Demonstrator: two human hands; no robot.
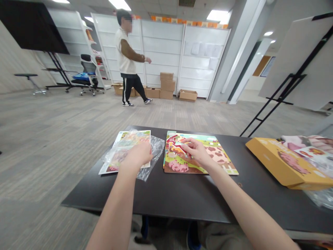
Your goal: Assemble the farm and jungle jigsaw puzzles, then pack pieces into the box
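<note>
My right hand [195,151] reaches over a farm-picture puzzle board [218,156], which shows a pink pig and a brown-spotted cow. Between its thumb and fingers is a small red, white and orange puzzle piece [179,149], held above the board's upper left part. To the left lies a printed picture sheet [111,161] with a clear plastic bag [157,147] crumpled over and beside it. My left hand [139,152] rests over the bag and sheet, its fingers curled down; whatever is under the fingertips is hidden.
An orange box [273,163] stands at the right of the black table [179,198], beside more plastic wrapping [319,196]. A person [128,57] walks across the room beyond the table. Cardboard boxes [166,86] line the back wall, and a whiteboard stand [279,99] stands at right.
</note>
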